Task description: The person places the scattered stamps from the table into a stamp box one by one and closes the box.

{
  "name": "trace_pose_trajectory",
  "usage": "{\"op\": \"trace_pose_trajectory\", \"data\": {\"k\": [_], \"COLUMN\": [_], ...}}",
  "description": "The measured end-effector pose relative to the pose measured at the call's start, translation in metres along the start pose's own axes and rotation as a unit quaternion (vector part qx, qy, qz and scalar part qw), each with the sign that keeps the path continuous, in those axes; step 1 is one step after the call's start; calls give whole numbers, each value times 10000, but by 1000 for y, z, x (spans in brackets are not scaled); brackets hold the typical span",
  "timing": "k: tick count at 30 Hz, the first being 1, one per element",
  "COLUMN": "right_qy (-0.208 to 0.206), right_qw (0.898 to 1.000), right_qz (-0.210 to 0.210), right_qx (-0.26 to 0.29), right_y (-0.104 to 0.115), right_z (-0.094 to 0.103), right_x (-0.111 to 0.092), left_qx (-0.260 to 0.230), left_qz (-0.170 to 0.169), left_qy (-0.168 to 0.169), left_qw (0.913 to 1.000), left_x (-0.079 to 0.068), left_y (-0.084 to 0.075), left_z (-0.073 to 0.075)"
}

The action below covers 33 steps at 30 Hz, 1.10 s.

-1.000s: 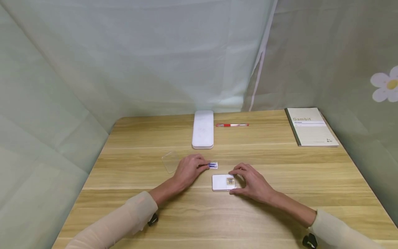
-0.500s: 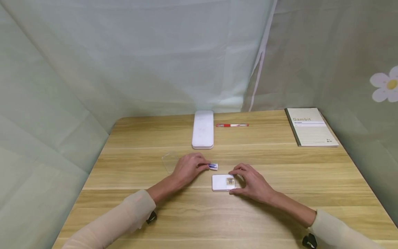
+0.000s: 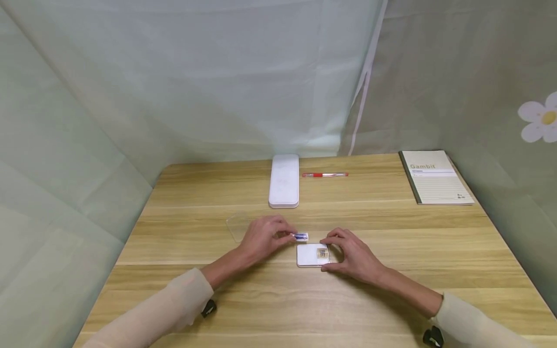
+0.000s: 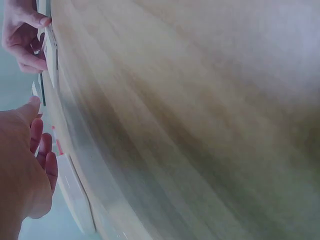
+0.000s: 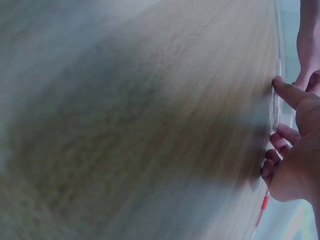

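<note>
- Blue and white, a small slip is being pinched at its left end by the left hand, in a narrow thumb-and-finger grip near the centre of the head view.
- The slip is being held just above the white case in the frame; whether it is being rested on the table cannot be told.
- The case's right end is being gripped by the right hand, right of centre, with thumb and fingers being spread across its width; a tan printed piece is being borne near that end.
- As a judgement, something light, thin and easily creased is being handled (paper or film, perhaps), so a corner or edge is being favoured as the place to take hold.
- The case, seemingly stiff and smooth, is being suited by a grip on opposite edges; slipping is being risked if its flat face is pressed.
- Left of centre, a clear panel is being partly covered by the left hand.
</note>
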State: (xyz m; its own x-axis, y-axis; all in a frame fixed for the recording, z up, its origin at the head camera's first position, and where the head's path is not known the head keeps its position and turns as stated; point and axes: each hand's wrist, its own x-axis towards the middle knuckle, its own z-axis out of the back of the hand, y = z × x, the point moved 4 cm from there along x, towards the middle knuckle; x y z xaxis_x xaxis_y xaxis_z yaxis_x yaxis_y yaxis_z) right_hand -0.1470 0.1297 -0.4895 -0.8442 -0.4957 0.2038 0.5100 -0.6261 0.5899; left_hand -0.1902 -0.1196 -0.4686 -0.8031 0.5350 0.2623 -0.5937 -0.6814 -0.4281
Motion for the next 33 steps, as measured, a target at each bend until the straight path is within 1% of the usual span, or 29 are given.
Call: {"op": "trace_pose_trajectory", "data": {"k": [3,8,14,21,25,33], "right_qy": [2,52,57,105,127,103], "right_qw": [10000,10000,9999,9998,9997,9998], "right_qz": [-13,-82,-91,-143,-189,-170], "right_qx": [-8,-15,-29,4,43,60], "right_y": [0,0,1,0,0,0], "right_z": [0,0,0,0,0,-1], "right_x": [0,0,-1,0,0,0], "left_qx": [-118,-135,125,374,451,555], "left_qz": [-96,-416,-754,-1043,-1094,-992], "left_qy": [-15,-52,-22,-2,-3,56], "left_qw": [9999,9990,9971,9938,9930,9935], "left_x": [-3,-7,-12,-17,-19,-22], "left_y": [-3,-10,-19,-26,-28,-25], "left_z": [0,-2,-5,-10,-14,-21]}}
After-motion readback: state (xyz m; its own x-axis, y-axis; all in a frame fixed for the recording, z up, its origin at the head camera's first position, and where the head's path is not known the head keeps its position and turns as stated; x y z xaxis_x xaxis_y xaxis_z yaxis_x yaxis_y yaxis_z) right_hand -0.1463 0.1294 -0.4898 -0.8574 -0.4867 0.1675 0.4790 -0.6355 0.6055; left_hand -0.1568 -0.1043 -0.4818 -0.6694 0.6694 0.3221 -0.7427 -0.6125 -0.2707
